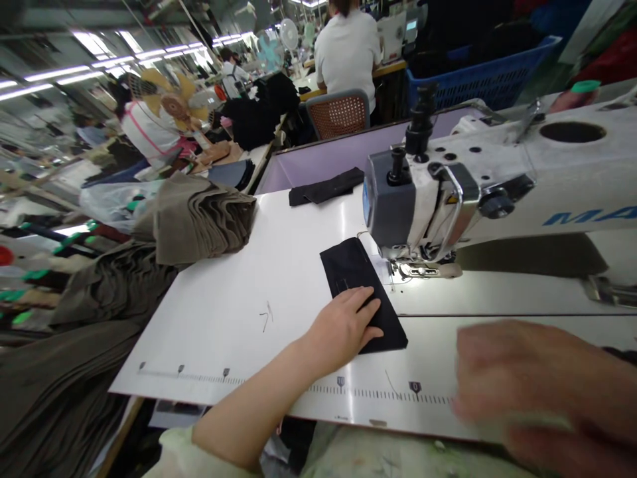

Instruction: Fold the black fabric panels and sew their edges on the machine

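Note:
My left hand (348,325) rests on a black fabric piece (355,265) that lies flat on the white sewing table (229,318). Its fingers are spread over the cloth, which looks like a pocket or flap with a small stitched rectangle. Just right of the cloth is the sewing machine's presser foot (418,270), lit from above, and the cloth is apart from it. At the lower right my right hand (532,378) is smeared by motion over the table's front edge; its fingers cannot be made out.
Stacked brown-grey cloth pieces (199,219) overhang the table's left side. A dark strip (326,188) lies at the back. The machine head (393,199) stands at right, with olive cloth (532,259) under its arm. Beyond are a blue basket (478,79) and a seated person (346,53).

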### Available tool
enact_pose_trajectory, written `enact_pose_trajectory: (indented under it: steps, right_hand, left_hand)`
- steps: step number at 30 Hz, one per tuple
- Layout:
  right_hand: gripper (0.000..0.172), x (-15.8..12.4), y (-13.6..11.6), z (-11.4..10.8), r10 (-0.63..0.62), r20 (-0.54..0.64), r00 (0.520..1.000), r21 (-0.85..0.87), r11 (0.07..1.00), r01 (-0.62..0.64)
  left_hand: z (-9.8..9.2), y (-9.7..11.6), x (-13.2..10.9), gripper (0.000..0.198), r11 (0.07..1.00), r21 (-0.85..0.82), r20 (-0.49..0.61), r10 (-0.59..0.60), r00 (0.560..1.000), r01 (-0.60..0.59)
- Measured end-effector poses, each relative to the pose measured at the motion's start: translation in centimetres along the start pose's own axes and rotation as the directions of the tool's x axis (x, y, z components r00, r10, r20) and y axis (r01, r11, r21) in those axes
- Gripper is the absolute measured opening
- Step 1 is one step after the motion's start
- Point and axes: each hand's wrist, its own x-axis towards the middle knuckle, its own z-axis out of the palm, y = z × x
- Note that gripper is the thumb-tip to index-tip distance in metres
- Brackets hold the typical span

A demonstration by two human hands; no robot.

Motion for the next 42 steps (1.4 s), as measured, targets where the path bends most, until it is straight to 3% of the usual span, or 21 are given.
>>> enact_pose_trajectory:
  steps: [2,5,9,14,21,42]
  right_hand:
    - [0.039,1.3,2.2,1.4,-0.041,0.084,0.996,-0.054,0.997,0.045]
    - [0.037,2.0,5.1,4.3,-0.037,0.094,0.995,-0.237,0.97,0.058]
    - [0.033,1.3,6.2,6.5,-0.052,0.083,0.995,-0.252,0.965,0.072]
    - [0.035,1.2,6.1,6.8,-0.069,0.006,0.998,-0.318,0.946,0.067]
    - [0.036,1.5,6.3,7.2,-0.054,-0.045,0.998,-0.359,0.933,0.035]
    - [0.035,1.3,6.5,7.9,0.027,-0.052,0.998,-0.301,0.953,-0.041]
  left_hand:
    - [0.5,-0.3,0.7,0.045,1.0,-0.001,0.007,0.005,1.0,-0.005]
    - [1.1,-0.9,1.9,0.045,1.0,-0.006,0.026,0.003,1.0,-0.003]
    - [1.2,-1.8,3.6,0.048,1.0,-0.028,0.062,0.001,0.998,0.001]
    - [1.3,-2.6,5.1,0.049,0.998,-0.068,0.093,0.011,0.996,-0.005]
    - [2.0,-3.2,5.4,0.047,0.993,-0.121,0.048,0.002,0.999,0.004]
    - [2.0,-4.0,5.6,0.044,0.99,-0.14,0.05,-0.005,0.999,0.012]
